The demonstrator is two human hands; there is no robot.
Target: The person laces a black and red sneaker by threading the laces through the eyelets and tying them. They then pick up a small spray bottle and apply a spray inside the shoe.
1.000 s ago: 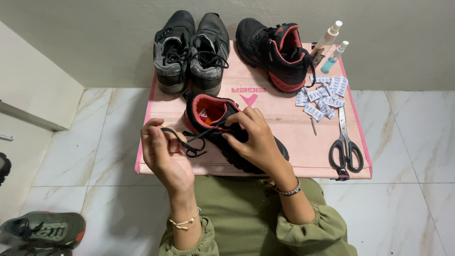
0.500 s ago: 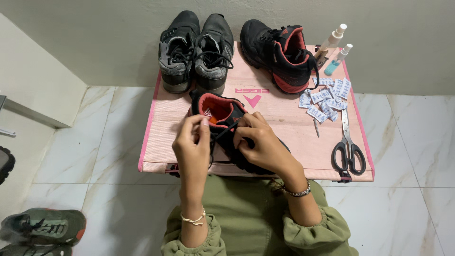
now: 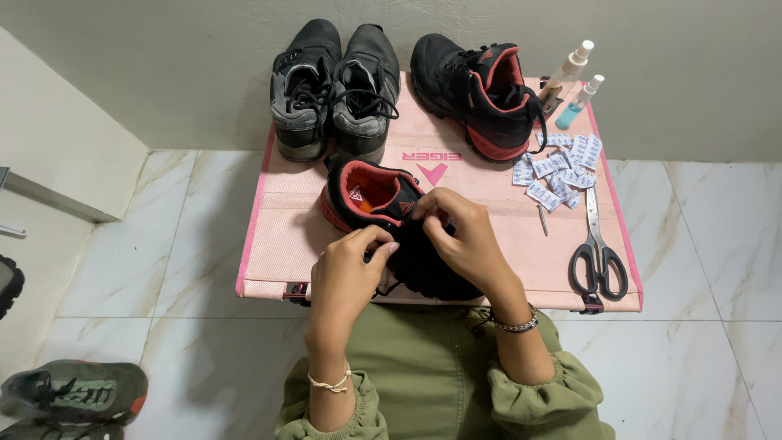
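A black shoe (image 3: 399, 232) with red lining lies near the front edge of the pink folding table (image 3: 277, 236), its toe toward the person. The left hand (image 3: 346, 273) and the right hand (image 3: 464, 236) both rest on its top, fingers curled and pinching at the laces. By the back edge stand a grey pair of shoes (image 3: 336, 85) and a matching black shoe (image 3: 481, 94). Scissors (image 3: 597, 257) lie at the right edge. The floor is white marble tile.
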